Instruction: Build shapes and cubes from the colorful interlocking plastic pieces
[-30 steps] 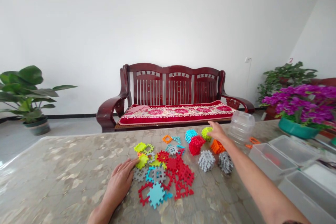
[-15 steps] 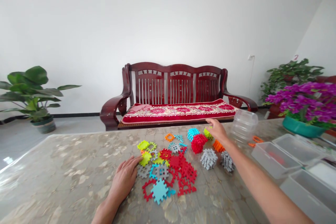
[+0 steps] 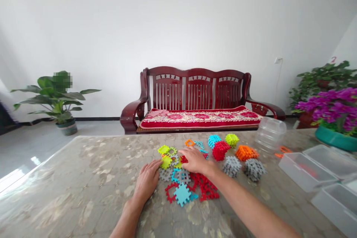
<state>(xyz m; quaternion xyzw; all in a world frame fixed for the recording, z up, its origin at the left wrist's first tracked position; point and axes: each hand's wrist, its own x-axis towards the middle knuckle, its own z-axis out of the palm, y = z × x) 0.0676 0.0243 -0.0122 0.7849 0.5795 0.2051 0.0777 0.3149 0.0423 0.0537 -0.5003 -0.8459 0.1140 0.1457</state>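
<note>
A loose pile of notched plastic interlocking tiles lies mid-table. My left hand [image 3: 147, 180] rests flat at its left side, fingers stretched out beside a yellow-green tile [image 3: 166, 162] and a grey tile [image 3: 165, 174]. Over the pile's upper part reaches my right hand [image 3: 195, 160], thumb and fingers apart, covering some red tiles; nothing shows in its grasp. Nearer me are a light blue tile [image 3: 182, 194] and several red tiles [image 3: 208, 189]. Right of the pile stand tile stacks: blue [image 3: 214, 141], red [image 3: 220, 151], yellow-green [image 3: 232, 140], orange [image 3: 247, 153] and two grey ones [image 3: 232, 166].
A clear plastic container [image 3: 270, 134] stands at the table's back right, with orange pieces [image 3: 283, 150] beside it. Open translucent boxes [image 3: 305, 171] and a teal pot of purple flowers [image 3: 334, 137] occupy the right side. Behind the table is a wooden bench [image 3: 195, 81].
My right hand has moved left from the yellow-green stack to the loose pile, uncovering the stacks. My left hand stays beside the pile. The whole view has shifted slightly.
</note>
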